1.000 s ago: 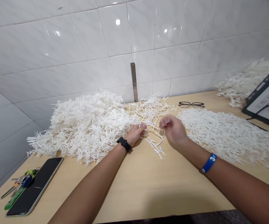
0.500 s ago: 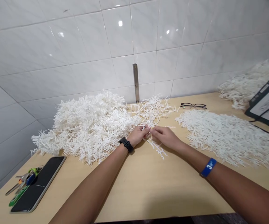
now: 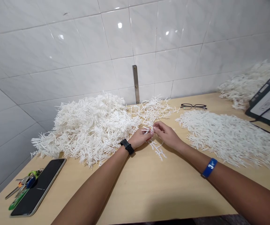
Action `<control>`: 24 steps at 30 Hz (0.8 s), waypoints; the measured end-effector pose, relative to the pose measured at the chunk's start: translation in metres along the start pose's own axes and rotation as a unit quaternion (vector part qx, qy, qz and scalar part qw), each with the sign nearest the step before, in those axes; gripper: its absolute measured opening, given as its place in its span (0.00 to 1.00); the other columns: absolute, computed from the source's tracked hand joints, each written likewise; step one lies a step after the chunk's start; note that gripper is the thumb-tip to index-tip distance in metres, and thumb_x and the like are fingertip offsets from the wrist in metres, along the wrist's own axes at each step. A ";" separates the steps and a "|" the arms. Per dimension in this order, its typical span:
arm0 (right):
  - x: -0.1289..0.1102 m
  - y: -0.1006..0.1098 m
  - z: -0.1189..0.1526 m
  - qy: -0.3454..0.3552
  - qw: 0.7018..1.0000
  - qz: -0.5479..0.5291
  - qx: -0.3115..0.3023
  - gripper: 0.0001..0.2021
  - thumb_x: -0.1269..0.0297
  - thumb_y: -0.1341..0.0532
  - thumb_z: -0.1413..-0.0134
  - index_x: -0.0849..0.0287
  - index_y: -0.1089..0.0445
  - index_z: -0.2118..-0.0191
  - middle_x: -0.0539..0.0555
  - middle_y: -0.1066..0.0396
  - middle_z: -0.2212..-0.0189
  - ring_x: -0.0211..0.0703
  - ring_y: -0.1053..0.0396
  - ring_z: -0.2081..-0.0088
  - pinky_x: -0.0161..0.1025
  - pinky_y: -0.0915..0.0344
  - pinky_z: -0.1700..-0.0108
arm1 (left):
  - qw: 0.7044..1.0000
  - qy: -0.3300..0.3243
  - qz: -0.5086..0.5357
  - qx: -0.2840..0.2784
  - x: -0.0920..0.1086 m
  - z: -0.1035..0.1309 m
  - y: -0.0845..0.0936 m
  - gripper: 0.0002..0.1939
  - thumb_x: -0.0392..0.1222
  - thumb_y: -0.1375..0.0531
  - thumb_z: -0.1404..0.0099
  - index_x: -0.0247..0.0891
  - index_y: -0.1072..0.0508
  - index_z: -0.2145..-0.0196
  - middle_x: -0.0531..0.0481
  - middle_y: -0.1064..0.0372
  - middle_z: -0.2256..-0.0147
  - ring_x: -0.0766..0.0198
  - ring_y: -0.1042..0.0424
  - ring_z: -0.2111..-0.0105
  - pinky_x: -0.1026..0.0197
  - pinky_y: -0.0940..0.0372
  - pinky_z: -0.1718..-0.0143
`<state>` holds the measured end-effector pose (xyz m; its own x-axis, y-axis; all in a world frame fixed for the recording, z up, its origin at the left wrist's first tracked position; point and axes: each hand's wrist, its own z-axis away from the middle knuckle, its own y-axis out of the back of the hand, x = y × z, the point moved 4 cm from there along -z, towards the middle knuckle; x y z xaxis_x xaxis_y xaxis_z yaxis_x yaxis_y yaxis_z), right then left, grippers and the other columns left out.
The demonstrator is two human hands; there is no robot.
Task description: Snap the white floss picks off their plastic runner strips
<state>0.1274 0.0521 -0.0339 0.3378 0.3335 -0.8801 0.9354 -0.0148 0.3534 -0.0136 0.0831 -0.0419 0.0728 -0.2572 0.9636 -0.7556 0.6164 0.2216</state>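
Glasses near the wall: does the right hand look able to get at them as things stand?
Probably yes: nothing covers the glasses, and bare tabletop lies between them and the right hand, though it seems busy with a white piece.

Black watch strap [image 3: 127,146] and blue wristband [image 3: 209,168] marked 3; bare forearms.

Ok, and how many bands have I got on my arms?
2. The black band sits close behind the left hand, and the blue band sits farther back from the right hand. Any higher up would be out of view.
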 end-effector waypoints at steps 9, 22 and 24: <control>0.010 -0.008 0.000 -0.012 0.995 0.004 -0.096 0.21 0.44 0.43 0.42 0.58 0.40 0.73 0.46 0.43 0.77 0.36 0.46 0.74 0.36 0.50 0.71 | 1.000 0.006 -0.010 -0.027 0.002 0.002 -0.001 0.18 0.50 0.42 0.40 0.37 0.42 0.79 0.57 0.48 0.80 0.70 0.49 0.77 0.63 0.51 0.72; 0.008 -0.017 0.003 -0.048 0.972 -0.141 -0.181 0.26 0.39 0.41 0.46 0.61 0.34 0.77 0.46 0.42 0.85 0.33 0.46 0.81 0.36 0.47 0.74 | 0.996 0.022 0.069 -0.044 -0.006 0.002 0.004 0.27 0.64 0.41 0.41 0.35 0.37 0.78 0.54 0.44 0.79 0.68 0.45 0.76 0.61 0.49 0.69; 0.005 -0.018 0.003 -0.047 0.969 -0.159 -0.183 0.26 0.40 0.40 0.46 0.62 0.31 0.74 0.46 0.41 0.85 0.34 0.45 0.80 0.36 0.46 0.74 | 0.993 0.030 0.103 -0.046 -0.010 0.001 0.004 0.27 0.64 0.40 0.42 0.35 0.37 0.78 0.53 0.44 0.78 0.68 0.45 0.76 0.61 0.48 0.69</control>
<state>0.1127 0.0515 -0.0459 0.0637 0.1785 -0.9819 0.8997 0.4154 0.1339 -0.0179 0.0875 -0.0505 -0.0359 -0.0758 0.9965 -0.6955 0.7179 0.0295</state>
